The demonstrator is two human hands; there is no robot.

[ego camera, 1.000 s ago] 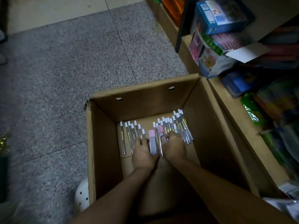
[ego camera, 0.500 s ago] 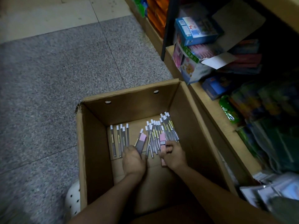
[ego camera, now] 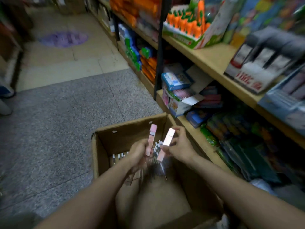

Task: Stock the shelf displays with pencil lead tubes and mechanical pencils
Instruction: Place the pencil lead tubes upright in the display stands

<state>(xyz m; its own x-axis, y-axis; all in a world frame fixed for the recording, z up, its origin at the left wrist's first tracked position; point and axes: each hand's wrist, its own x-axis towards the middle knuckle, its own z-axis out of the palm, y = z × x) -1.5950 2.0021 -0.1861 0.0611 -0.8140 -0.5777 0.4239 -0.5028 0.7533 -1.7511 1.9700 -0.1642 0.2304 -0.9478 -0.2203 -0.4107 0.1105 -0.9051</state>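
Note:
An open cardboard box (ego camera: 105, 134) stands on the floor with mechanical pencils (ego camera: 118, 156) lying on its bottom. My left hand (ego camera: 137, 155) grips a pink lead tube (ego camera: 151, 138) upright above the box, with a blurred bunch of pencils hanging below the fist. My right hand (ego camera: 179, 146) pinches a second pink lead tube (ego camera: 166, 142), tilted, its fingers at the upper end and the middle. Both hands hover over the middle of the box, close together.
Wooden shelves (ego camera: 212, 60) on the right carry an orange-and-green display box (ego camera: 184, 28), a black-and-white carton (ego camera: 257, 66), blue and pink boxes (ego camera: 175, 80) and green packets (ego camera: 209, 136). Grey speckled floor (ego camera: 57, 121) spreads to the left.
Both hands have risen from the box bottom, each with a pink tube. The view has swung up toward the shelves, and the picture is blurred by motion.

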